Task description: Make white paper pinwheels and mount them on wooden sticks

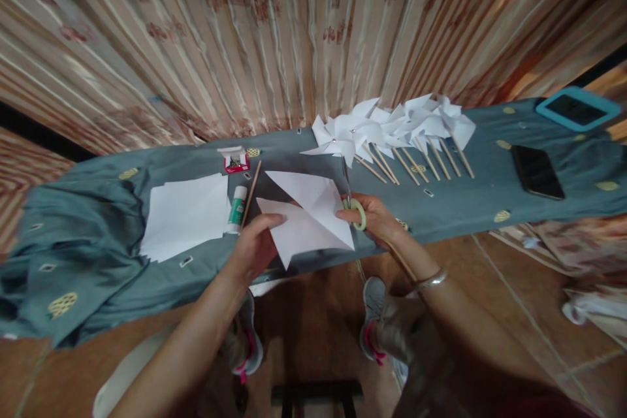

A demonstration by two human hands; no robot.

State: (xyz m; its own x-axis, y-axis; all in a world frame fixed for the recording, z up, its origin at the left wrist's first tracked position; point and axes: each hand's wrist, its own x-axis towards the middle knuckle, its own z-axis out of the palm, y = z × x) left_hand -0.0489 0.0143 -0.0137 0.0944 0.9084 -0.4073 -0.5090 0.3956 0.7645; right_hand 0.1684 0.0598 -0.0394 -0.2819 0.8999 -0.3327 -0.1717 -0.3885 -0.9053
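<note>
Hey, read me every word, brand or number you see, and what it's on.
Nothing is legible.
Green-and-white tube: label too blurred to read.
Red box: any print too small to read.
Curtain: block-like marks, too blurred to tell whether they're writing.
Tablecloth: small black-and-white patches, too small to tell whether they carry text.

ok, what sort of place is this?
Probably a room at home used for crafts, though not certain: long patterned curtain, cloth-covered table, and paper pinwheels on sticks.

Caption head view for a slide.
Left hand and right hand hold cut paper, the right also scissors, near paper pinwheels.
</note>
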